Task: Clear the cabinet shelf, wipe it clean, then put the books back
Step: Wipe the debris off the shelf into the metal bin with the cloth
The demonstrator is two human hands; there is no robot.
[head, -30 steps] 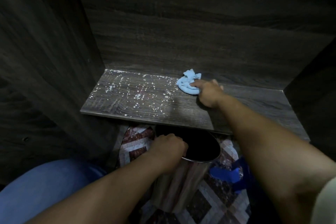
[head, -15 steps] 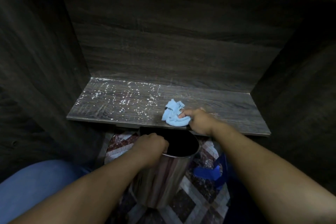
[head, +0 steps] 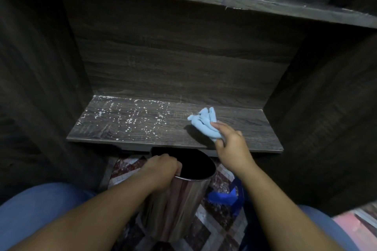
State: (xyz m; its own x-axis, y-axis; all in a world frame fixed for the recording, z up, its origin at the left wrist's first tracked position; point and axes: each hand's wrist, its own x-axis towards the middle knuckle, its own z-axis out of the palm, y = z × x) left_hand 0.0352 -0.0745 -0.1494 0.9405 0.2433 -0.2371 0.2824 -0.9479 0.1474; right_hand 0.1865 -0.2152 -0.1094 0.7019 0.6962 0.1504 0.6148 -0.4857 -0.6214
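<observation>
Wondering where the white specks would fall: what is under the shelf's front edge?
An open metal bin, rim gripped by the left hand, is just below the shelf edge. Its inside is black shadow; contents cannot be seen.

A shiny steel bin [head: 183, 206], open-topped and black with shadow inside, is seen against a floor [head: 212, 228] tiled in maroon, white and dark diamonds. Just to its right lies a crumpled blue item [head: 226, 197], and a pink-and-grey striped surface [head: 355, 218] shows at lower right.
</observation>
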